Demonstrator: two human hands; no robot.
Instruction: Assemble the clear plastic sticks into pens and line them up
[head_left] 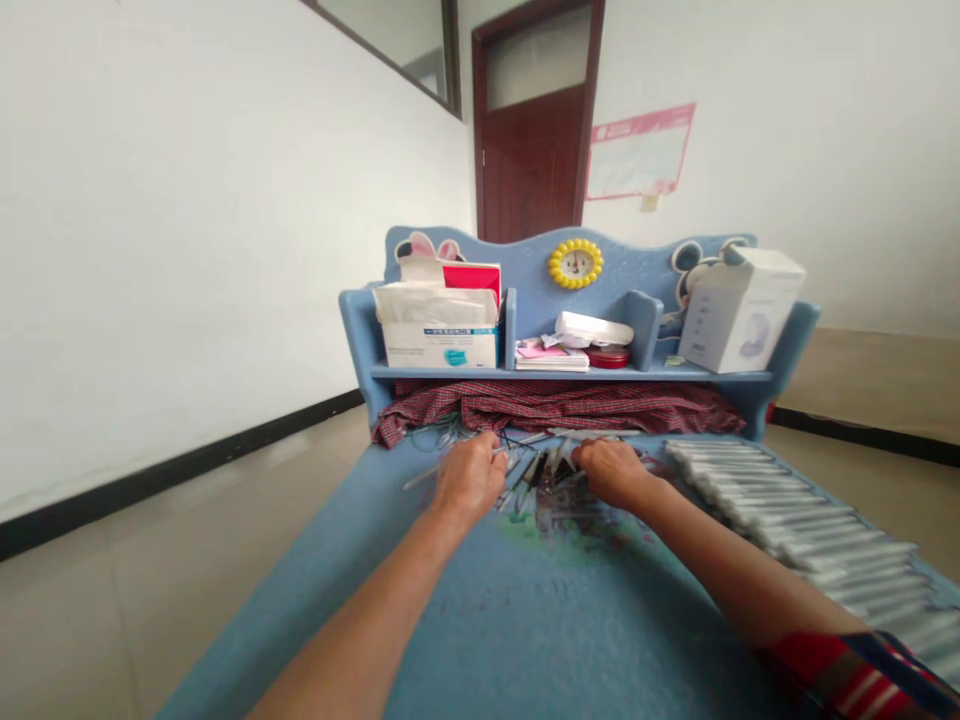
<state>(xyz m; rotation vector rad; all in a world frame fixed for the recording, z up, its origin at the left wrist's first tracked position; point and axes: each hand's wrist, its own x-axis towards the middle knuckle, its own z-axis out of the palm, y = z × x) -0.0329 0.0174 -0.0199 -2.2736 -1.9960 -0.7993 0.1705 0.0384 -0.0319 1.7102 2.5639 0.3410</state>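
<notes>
On a blue desk [525, 620], my left hand [469, 478] and my right hand [613, 470] rest side by side over a loose pile of thin grey pen-like sticks [538, 468]. Both hands are knuckles up with fingers curled down into the pile. What the fingers grip is hidden beneath them. One stick [420, 478] pokes out to the left of my left hand. A long neat row of the same grey sticks [795, 520] lies along the desk's right side, just right of my right forearm.
A red checked cloth [555, 405] lies bunched under the desk's blue shelf [570, 372]. The shelf carries a mask box [439, 330], papers, a red tin and a white carton [742, 310]. A yellow clock [575, 263] is on the backboard. A brown door [532, 150] is behind.
</notes>
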